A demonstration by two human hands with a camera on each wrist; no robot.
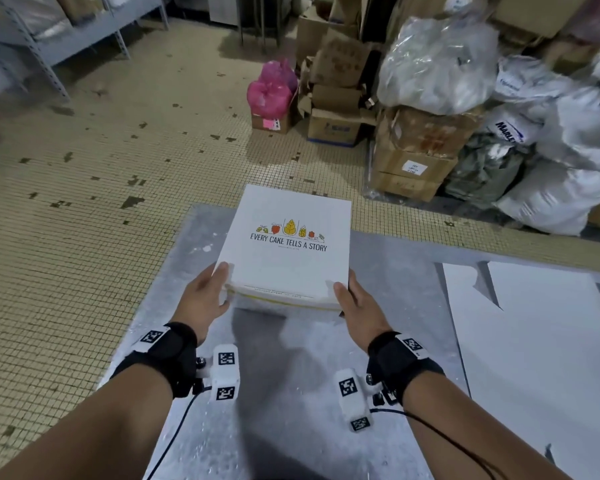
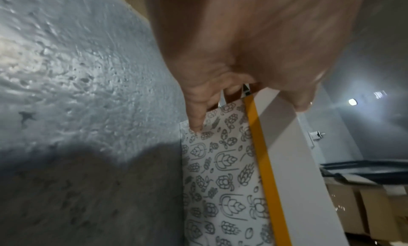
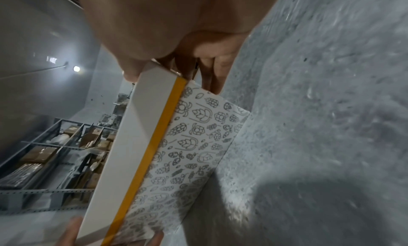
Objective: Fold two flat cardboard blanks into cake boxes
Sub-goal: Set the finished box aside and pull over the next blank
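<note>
As both hands (image 1: 281,301) grip, cake box (image 1: 288,244) between

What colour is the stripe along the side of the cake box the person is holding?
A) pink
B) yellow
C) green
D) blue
B: both wrist views show a yellow stripe running along the side of the cake box, between its plain white lid edge and the patterned wall, while the left hand and right hand hold its near corners.

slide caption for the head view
Both hands hold a folded cake box above the table.
</note>
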